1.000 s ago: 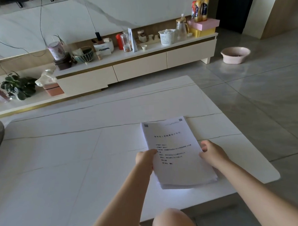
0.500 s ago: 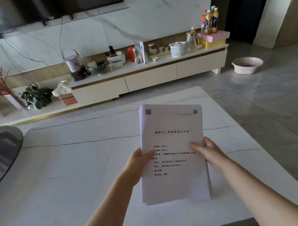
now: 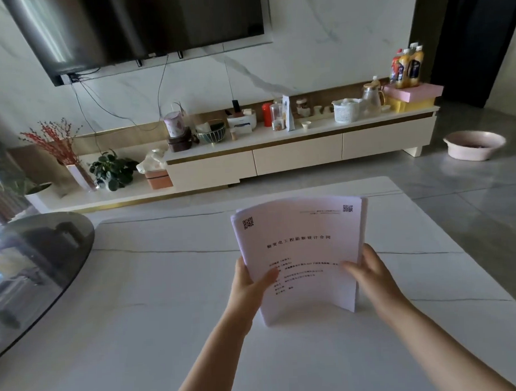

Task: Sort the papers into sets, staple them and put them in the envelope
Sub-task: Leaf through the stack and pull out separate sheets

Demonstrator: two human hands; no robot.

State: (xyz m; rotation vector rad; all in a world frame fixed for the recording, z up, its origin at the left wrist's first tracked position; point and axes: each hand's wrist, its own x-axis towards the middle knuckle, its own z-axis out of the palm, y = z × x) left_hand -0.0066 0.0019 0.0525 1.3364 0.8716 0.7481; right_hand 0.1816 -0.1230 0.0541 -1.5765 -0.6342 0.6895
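A thick stack of white printed papers [image 3: 303,252] stands upright on its lower edge on the white marble table [image 3: 155,303], bowed slightly. The top sheet carries a title line and two QR codes. My left hand [image 3: 249,287] grips the stack's left edge, thumb across the front. My right hand [image 3: 372,276] grips the right edge, thumb on the front page. No stapler or envelope is in view.
A round dark glass tabletop [image 3: 38,270] overlaps the table's left side. Beyond the table runs a low TV cabinet [image 3: 296,155] crowded with jars, bottles and baskets, under a wall-mounted TV [image 3: 143,26]. A pink basin [image 3: 473,144] sits on the floor at right.
The stack went from lying flat on the table to being lifted and stood upright on its lower edge between both hands. The camera view tilted upward.
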